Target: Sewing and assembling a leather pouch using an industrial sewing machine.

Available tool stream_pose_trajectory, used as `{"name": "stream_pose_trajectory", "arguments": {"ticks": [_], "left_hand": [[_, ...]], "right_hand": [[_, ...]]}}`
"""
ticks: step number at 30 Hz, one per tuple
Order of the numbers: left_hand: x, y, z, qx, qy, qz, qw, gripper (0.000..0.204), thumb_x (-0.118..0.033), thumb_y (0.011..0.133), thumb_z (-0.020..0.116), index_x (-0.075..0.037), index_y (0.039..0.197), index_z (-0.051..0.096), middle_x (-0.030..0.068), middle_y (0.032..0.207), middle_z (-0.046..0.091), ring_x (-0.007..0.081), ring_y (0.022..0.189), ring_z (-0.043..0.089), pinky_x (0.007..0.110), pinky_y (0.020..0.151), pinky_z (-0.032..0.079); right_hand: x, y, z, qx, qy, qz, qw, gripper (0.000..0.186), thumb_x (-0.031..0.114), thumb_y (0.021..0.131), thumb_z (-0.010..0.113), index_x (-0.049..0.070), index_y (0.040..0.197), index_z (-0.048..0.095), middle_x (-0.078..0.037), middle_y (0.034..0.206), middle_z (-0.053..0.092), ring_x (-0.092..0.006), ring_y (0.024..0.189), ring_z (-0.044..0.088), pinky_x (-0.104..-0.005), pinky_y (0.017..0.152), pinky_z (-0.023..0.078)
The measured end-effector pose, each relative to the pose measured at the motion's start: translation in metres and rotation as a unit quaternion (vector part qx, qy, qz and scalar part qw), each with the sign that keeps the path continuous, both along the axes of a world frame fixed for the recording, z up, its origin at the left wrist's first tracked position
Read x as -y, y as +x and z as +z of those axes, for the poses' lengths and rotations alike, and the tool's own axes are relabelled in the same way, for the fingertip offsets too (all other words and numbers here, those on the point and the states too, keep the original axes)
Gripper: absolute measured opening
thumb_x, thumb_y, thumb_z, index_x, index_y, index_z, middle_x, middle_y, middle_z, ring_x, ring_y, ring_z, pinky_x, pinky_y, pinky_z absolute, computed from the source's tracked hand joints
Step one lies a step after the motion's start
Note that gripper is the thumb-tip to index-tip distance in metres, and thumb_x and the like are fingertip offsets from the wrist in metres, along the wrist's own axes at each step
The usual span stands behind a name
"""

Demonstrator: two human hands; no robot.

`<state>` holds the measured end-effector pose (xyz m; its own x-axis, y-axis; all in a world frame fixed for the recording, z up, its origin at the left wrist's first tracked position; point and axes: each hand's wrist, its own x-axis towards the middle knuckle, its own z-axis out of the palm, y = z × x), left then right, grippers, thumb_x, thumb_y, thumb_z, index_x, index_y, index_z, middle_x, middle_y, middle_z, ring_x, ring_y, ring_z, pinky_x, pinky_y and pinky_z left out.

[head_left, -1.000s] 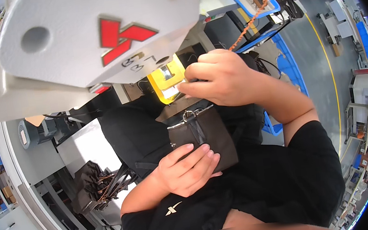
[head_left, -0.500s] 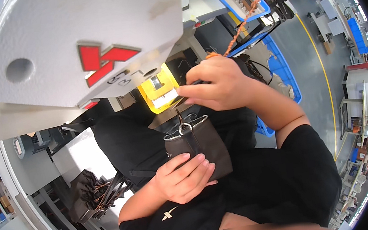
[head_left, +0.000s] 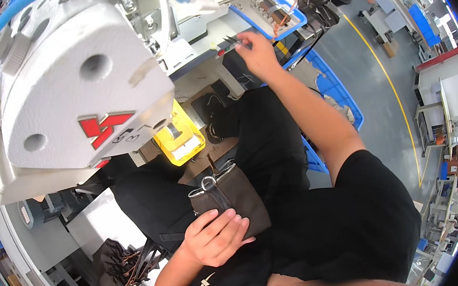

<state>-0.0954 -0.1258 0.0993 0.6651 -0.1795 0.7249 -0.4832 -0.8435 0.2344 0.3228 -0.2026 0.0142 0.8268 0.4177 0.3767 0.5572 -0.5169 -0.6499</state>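
In my lap, my left hand (head_left: pixel 218 238) is closed round a small dark brown bag (head_left: pixel 241 198). The bag's open mouth has a pale metallic edge. A silver D-ring (head_left: pixel 209 183) sits on a dark strap at its side, and a thin brown strip stands up beyond the mouth. My right hand (head_left: pixel 258 53) is stretched out far ahead, near the edge of the machine table. Its fingers pinch a small dark two-pointed tool (head_left: pixel 232 40) that looks like thread snips. Behind this hand an orange twisted cord (head_left: pixel 285 20) runs up over a blue-rimmed tray.
A large white sewing machine (head_left: pixel 79 87) fills the upper left. Below it lies a yellow tray (head_left: pixel 183 143). The blue-rimmed tray (head_left: pixel 297 20) holds small metal parts. A blue bin (head_left: pixel 342 86) stands on the right, and several dark bags (head_left: pixel 112 263) lie at lower left.
My right hand has moved from just above the bag forward to the table edge, and the cord has slackened. The view has shifted, while my left hand keeps hold of the bag.
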Motion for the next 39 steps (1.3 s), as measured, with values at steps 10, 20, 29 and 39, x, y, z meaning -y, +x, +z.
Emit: {"name": "stream_pose_trajectory", "arguments": {"ticks": [10, 20, 29, 39], "left_hand": [[0.000, 0.005, 0.003, -0.016, 0.009, -0.003, 1.000, 0.036, -0.033, 0.077, 0.084, -0.008, 0.102, 0.079, 0.0044, 0.102, 0.072, 0.0244, 0.102, 0.070, 0.043, 0.097, 0.052], [-0.044, 0.001, 0.012, -0.045, -0.188, 0.007, 0.981, 0.067, -0.067, 0.086, 0.065, -0.006, 0.113, 0.075, 0.0087, 0.106, 0.070, 0.0260, 0.092, 0.065, 0.039, 0.078, 0.045], [-0.064, 0.008, 0.070, -0.541, -0.345, 0.085, 0.763, 0.018, -0.018, 0.085, 0.080, -0.004, 0.081, 0.070, 0.0052, 0.061, 0.058, 0.0150, 0.052, 0.053, 0.029, 0.053, 0.040], [-0.105, -0.063, 0.044, -0.415, -0.296, 0.312, 0.802, 0.021, -0.015, 0.099, 0.065, 0.002, 0.088, 0.065, 0.0110, 0.072, 0.062, 0.0184, 0.066, 0.057, 0.031, 0.063, 0.046]], "right_hand": [[-0.042, 0.053, 0.015, 0.024, -0.027, 0.041, 0.999, 0.045, 0.022, 0.090, 0.070, 0.002, 0.130, 0.062, -0.023, 0.118, 0.068, -0.0359, 0.110, 0.065, -0.0417, 0.097, 0.050], [0.022, -0.159, 0.096, -0.359, 0.023, 0.726, 0.586, 0.037, 0.037, 0.101, 0.063, 0.002, 0.090, 0.066, -0.010, 0.075, 0.063, -0.0240, 0.071, 0.063, -0.0375, 0.067, 0.049], [0.018, -0.208, 0.102, -0.148, -0.027, 0.691, 0.707, 0.030, 0.035, 0.093, 0.071, 0.006, 0.096, 0.066, -0.013, 0.082, 0.065, -0.0374, 0.075, 0.065, -0.0452, 0.064, 0.053], [0.032, -0.177, 0.069, 0.085, -0.075, 0.632, 0.766, 0.014, 0.029, 0.095, 0.066, 0.016, 0.099, 0.065, 0.000, 0.097, 0.064, -0.0273, 0.107, 0.059, -0.0481, 0.095, 0.044]]}}
